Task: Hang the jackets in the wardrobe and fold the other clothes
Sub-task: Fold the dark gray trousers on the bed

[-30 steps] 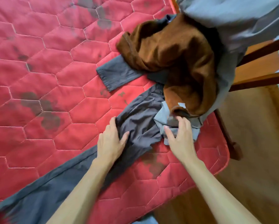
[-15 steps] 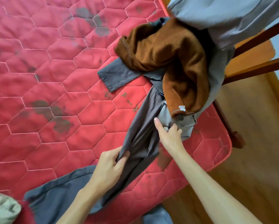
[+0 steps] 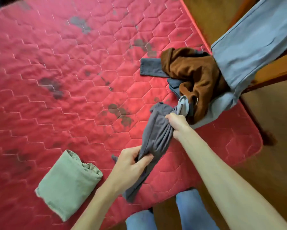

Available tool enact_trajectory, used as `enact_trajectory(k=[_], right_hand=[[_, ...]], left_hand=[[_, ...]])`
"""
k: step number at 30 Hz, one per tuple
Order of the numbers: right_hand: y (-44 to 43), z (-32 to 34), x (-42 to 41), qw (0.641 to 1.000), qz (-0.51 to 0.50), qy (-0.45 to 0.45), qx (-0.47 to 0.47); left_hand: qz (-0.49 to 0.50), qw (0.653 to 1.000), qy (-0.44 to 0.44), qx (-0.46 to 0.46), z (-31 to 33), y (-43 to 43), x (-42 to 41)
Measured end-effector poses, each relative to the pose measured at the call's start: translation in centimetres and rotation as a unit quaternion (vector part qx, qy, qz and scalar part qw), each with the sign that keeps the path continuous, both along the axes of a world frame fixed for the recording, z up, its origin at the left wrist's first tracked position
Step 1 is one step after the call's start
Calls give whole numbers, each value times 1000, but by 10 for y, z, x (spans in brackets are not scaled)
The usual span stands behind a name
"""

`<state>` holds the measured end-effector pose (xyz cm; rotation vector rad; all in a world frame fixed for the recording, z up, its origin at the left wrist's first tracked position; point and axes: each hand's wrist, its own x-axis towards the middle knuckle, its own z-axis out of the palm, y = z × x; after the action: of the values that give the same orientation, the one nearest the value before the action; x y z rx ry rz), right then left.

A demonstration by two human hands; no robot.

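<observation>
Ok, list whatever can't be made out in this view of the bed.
All from the head view:
1. The grey cloth is bunched in the left hand and right hand, so its type is unclear.
2. The dark blue garment is mostly buried under the brown garment.
3. The light blue garment is cut off by the top and right edges.
4. The top-left corner of the mattress is smeared by motion blur.
5. The wardrobe is out of frame.

Below me spreads a red quilted mattress point(image 3: 56, 90) blotched with dark stains, wooden floor point(image 3: 272, 171) beside it, a wooden frame point(image 3: 275, 70) at its far corner.
</observation>
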<state>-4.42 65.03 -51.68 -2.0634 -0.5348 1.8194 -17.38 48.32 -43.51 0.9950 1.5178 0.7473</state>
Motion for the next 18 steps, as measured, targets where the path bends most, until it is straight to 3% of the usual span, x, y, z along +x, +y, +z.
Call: enact_trajectory(k=[3,6,9,13,16,18], right_hand=[[6,43,-2,999,35,0,-1],[14,90,9,998,70,-4,8],[8,140,17,993,106,-7,60],[-23,191,22,955,225,-7,195],[-52,226,38,911,340,28,231],[-71,246,56,883,400,76,232]], left_hand=[[2,999,-15,-34,24,1,-5],[82,984,-108,-118,51,5,4],[233,907,-275,-216,77,17,15],[328,834,-353,-267,98,45,20],[417,787,-403,-212,110,69,23],[443,782,-408,-160,124,81,21]])
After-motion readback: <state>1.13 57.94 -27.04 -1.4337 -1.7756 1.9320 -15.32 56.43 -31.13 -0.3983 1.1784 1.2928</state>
